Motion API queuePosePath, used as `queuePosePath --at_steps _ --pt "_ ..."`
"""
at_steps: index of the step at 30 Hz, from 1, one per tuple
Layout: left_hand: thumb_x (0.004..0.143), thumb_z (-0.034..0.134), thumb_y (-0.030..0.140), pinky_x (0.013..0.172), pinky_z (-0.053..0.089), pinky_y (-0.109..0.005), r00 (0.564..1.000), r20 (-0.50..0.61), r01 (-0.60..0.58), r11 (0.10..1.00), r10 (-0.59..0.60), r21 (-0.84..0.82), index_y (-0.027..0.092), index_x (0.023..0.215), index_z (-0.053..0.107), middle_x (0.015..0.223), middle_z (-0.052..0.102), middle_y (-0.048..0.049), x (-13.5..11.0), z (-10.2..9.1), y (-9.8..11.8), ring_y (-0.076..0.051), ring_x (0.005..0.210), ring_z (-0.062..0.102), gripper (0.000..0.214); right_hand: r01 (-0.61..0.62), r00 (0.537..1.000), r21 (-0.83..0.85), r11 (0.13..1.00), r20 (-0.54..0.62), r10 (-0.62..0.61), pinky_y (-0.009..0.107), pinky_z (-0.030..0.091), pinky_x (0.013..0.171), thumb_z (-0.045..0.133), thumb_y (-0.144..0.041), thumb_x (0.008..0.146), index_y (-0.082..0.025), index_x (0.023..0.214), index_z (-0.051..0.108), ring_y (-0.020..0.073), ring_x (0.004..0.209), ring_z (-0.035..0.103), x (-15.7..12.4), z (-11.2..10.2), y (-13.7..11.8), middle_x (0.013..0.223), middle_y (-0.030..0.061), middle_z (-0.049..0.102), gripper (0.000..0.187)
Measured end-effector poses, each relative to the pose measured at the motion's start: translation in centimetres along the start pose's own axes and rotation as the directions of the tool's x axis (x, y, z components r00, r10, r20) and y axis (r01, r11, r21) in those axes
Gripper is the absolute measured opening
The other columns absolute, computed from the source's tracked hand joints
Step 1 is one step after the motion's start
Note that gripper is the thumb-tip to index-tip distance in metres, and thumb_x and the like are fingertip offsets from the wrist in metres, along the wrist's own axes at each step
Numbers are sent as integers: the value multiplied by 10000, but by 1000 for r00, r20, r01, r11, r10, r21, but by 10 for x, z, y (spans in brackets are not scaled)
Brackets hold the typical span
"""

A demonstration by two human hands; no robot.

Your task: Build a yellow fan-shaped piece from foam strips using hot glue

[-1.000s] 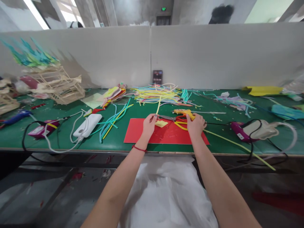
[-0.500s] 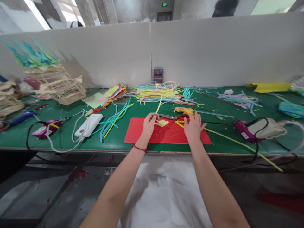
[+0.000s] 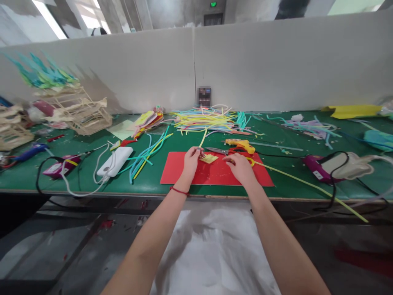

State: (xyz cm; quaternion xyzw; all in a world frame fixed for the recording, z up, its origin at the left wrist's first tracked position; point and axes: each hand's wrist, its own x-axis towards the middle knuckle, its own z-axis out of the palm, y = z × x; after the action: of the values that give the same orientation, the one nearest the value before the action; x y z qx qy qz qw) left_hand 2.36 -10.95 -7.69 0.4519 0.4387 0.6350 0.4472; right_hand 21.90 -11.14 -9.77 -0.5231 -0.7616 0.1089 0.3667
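Head view: left hand (image 3: pixel 192 159) rests on the flat red rectangular mat (image 3: pixel 184 174), its fingertips pinched together on the lower end of a thin yellow foam strip (image 3: pixel 202 139) that runs away toward the far pile. Small yellow woven strip piece (image 3: pixel 209 158) lies on the mat just beside those fingertips, between the two hands. Right hand (image 3: pixel 241 168) lies palm down on the mat with fingers loosely spread and nothing clamped; its fingertips point toward the woven piece, near it, though contact cannot be told. Red-handled scissors (image 3: pixel 221 151) lie at the mat's far edge, blades pointing left. Yellow glue gun (image 3: pixel 241 144) rests on the green table top (image 3: pixel 153 182) just behind the scissors. Long yellow-green strip (image 3: pixel 310 186) runs from near the right hand off the table's front edge to the right. Heap of yellow, teal and pink foam strips (image 3: pixel 205 119) lies near the grey partition. White power bank (image 3: pixel 115 161) with its cable sits left of the mat; purple glue gun (image 3: pixel 315 169) lies well to the right.
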Motion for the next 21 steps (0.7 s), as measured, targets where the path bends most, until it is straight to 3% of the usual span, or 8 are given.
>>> queuePosePath --at_steps 7,12,15,17,21 --pt "790 567 256 605 481 -243 999 -6 35 999 -35 9 171 669 560 577 548 28 2 2 -1 -100 537 542 148 11 1000 -42 999 -18 -12 359 472 732 562 -69 724 -226 774 693 200 775 583 24 -7 20 793 29 696 211" --pt "785 562 235 587 470 -234 999 13 34 999 -34 -7 167 673 566 563 549 28 0 3 1 -97 530 537 131 -130 986 -23 991 -107 127 368 486 727 549 -104 715 -199 736 691 199 719 604 33 -5 27 732 42 700 172" --pt "786 575 274 588 473 -235 995 97 -4 1000 2 16 169 692 580 563 561 20 -2 4 3 -107 554 548 142 -188 950 133 973 -228 215 367 499 731 540 -194 753 -171 777 686 204 712 628 36 1 19 784 79 710 149" --pt "786 587 316 598 477 -243 985 170 -20 999 12 45 171 698 581 566 566 16 -4 5 4 -112 562 551 170 -198 906 304 932 -306 292 351 505 711 515 -323 805 -160 844 678 204 711 639 37 4 10 787 87 710 233" --pt "789 593 356 620 465 -251 952 306 -52 992 14 117 168 696 585 570 572 10 -7 8 6 -115 567 551 210 -200 875 535 821 -279 395 279 475 567 447 -548 829 -159 901 659 165 623 604 34 1 -1 732 60 688 448"
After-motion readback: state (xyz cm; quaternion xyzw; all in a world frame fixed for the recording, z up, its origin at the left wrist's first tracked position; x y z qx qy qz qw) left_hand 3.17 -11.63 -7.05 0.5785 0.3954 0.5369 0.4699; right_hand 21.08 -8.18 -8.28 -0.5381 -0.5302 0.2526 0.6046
